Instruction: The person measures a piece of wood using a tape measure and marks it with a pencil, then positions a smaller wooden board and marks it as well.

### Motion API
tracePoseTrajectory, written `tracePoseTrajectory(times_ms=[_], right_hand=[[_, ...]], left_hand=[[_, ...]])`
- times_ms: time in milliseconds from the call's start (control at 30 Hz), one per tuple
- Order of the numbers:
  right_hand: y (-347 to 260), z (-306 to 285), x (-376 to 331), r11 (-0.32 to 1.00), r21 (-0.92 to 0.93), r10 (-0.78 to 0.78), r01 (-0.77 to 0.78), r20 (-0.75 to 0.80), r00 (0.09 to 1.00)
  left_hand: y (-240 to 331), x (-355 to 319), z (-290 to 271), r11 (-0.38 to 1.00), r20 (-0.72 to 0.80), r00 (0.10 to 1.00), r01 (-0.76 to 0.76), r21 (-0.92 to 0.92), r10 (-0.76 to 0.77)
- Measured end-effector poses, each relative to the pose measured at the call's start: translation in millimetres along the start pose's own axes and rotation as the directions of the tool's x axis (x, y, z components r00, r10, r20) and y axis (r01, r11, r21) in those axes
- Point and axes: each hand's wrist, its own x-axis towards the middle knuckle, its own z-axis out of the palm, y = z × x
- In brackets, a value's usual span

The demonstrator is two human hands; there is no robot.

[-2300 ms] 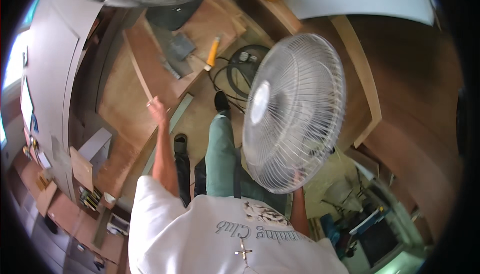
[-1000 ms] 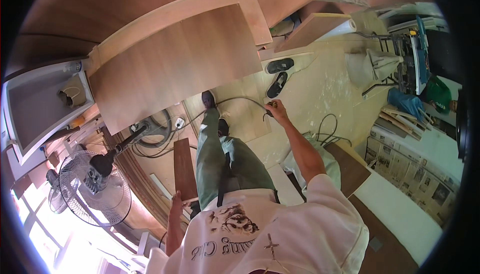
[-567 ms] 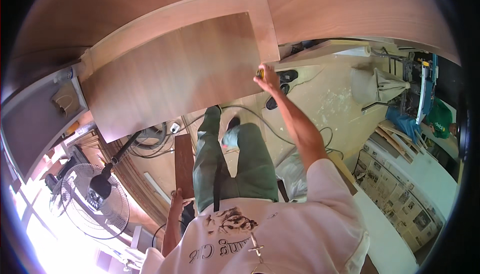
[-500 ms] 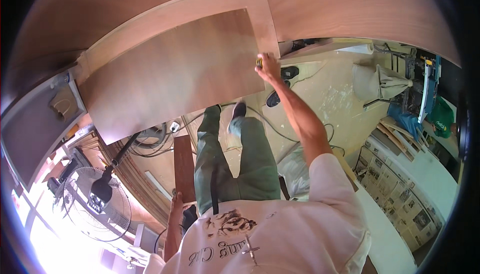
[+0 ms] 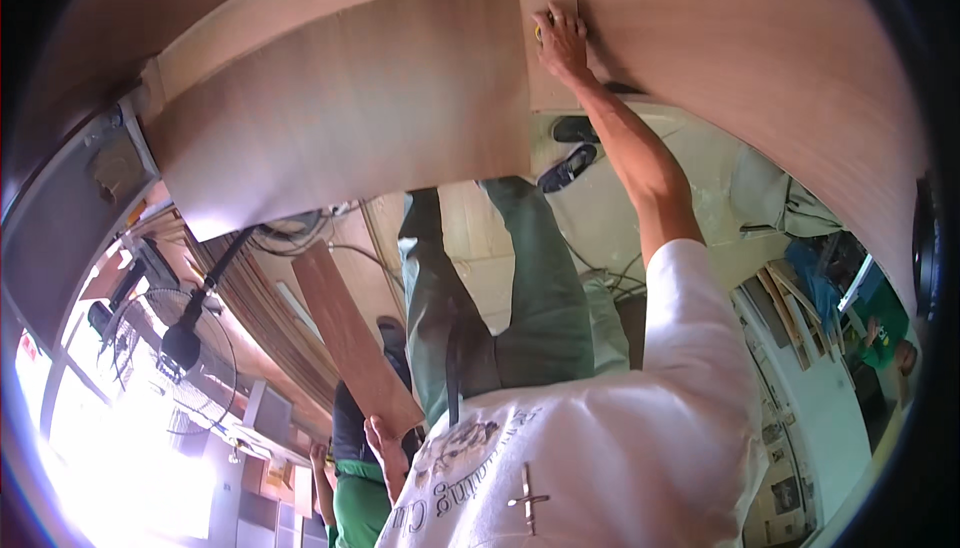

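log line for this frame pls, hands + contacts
right hand: flat on plywood sheet corner, small yellow thing under fingers | left hand: holds narrow wood plank | pedestal fan lower left

Right hand (image 5: 561,43) at 12 o'clock presses flat on a wide plywood sheet (image 5: 350,108), left hand (image 5: 385,445) at 7 o'clock grips a narrow wood board (image 5: 350,333), standing fan (image 5: 170,348) at 9 o'clock.

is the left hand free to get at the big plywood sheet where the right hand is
Probably not as things stand. The left hand is low by the hip, gripping a narrow wooden board, so it is occupied. The right hand already rests at the edge of the large plywood sheet, far above it.
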Motion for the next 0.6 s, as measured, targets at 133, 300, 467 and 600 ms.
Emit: tracePoseTrajectory(times_ms=[133,300,467,600], right_hand=[[-13.3,-24.0,-34.0,0.988,0.122,-0.084,0.097,-0.102,0.991],[-86.6,-51.4,-112.0,0.421,0.793,0.016,-0.440,0.479,0.878],[-169.4,-78.2,-143.8,-0.210,0.698,-0.224,-0.685,0.647,0.729],[-174.0,-77.3,-117.4,-0.334,0.767,0.082,-0.548,0.603,0.794]], left_hand=[[46.4,-37.6,34.5,0.999,0.003,1.000,-0.005,-0.033,0.005],[125.7,-38.3,89.2,0.994,0.106,0.991,-0.067,-0.091,0.077],[171.9,34.2,190.7,0.990,0.307,0.947,-0.051,-0.133,0.090],[179.8,69.8,306.0,0.945,0.455,0.847,-0.150,-0.291,0.274]])
